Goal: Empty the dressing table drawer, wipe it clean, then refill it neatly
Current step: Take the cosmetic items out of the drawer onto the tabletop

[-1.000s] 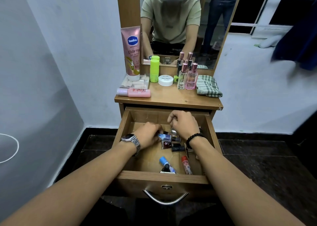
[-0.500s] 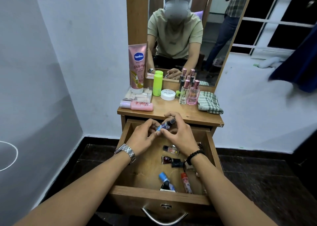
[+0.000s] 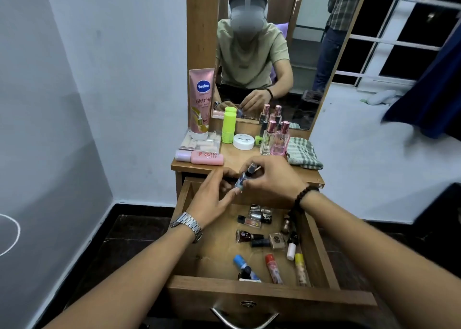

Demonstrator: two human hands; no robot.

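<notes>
Now | small blue bottle, dark cap, tilted | both hands' fingers pinching it

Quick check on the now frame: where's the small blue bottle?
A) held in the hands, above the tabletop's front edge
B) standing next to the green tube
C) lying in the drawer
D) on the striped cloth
A: the small blue bottle is pinched between the left hand and right hand, lifted above the open drawer at the tabletop edge, clear of the other bottles lying inside.
</notes>
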